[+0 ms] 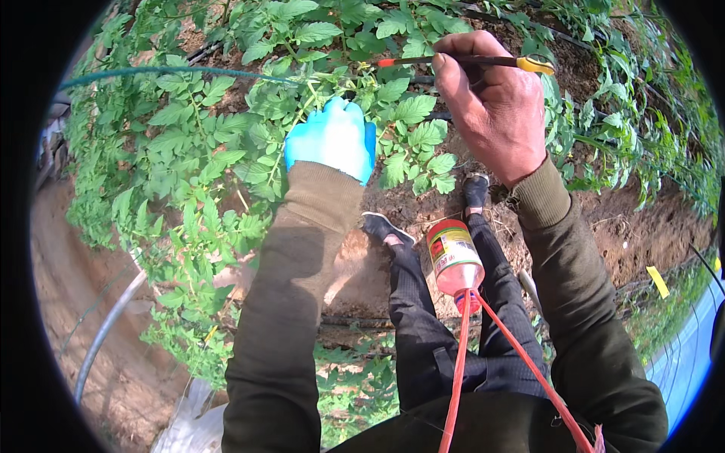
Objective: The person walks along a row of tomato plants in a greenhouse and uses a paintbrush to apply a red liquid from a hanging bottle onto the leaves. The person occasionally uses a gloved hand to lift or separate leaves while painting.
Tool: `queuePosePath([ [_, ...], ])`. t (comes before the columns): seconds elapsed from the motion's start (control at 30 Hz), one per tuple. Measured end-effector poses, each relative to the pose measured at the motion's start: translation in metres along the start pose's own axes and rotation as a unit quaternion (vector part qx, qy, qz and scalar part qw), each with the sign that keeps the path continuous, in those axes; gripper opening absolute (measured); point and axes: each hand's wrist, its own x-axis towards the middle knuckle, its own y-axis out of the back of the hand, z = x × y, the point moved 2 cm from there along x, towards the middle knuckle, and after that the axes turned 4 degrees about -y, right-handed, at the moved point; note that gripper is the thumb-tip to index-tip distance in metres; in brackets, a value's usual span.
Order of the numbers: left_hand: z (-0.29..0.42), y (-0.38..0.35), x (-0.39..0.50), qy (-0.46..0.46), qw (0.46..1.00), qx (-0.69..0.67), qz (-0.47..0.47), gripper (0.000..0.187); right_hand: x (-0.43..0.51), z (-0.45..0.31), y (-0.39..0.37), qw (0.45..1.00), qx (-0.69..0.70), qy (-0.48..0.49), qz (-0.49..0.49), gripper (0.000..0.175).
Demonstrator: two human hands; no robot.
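Note:
My left hand [334,139], in a blue glove, is at the top of a tomato plant [416,113]; its fingertips are hidden, so what they hold cannot be told. My bare right hand [495,102] grips a thin dark brush [422,60] with a red tip and a yellow end. The brush lies level, its tip beside small yellow flowers [362,67] just above and right of the glove. A plastic bottle [456,255] with red liquid and a printed label hangs at my front, neck towards me, from a red plastic cord [461,368].
A green string [170,70] runs in from the left to the plant. Irrigation tubes, more tomato plants [617,102] and bare soil surround my feet. A grey hose [102,334] curves at lower left, near white plastic sheeting [192,424]. A yellow strip [657,282] is at right.

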Motion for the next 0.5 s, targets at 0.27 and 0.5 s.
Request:
queuePosePath([
  [0.27,0.004,-0.002,-0.007,0.006,1.000,-0.011,0.028,0.035,0.001,-0.004,-0.007,0.998,-0.026,-0.040,-0.036,0.030],
  [0.5,0.008,-0.005,-0.004,-0.022,0.997,-0.014,0.073,0.027,-0.004,0.002,-0.015,0.997,-0.026,-0.051,-0.043,0.028],
])
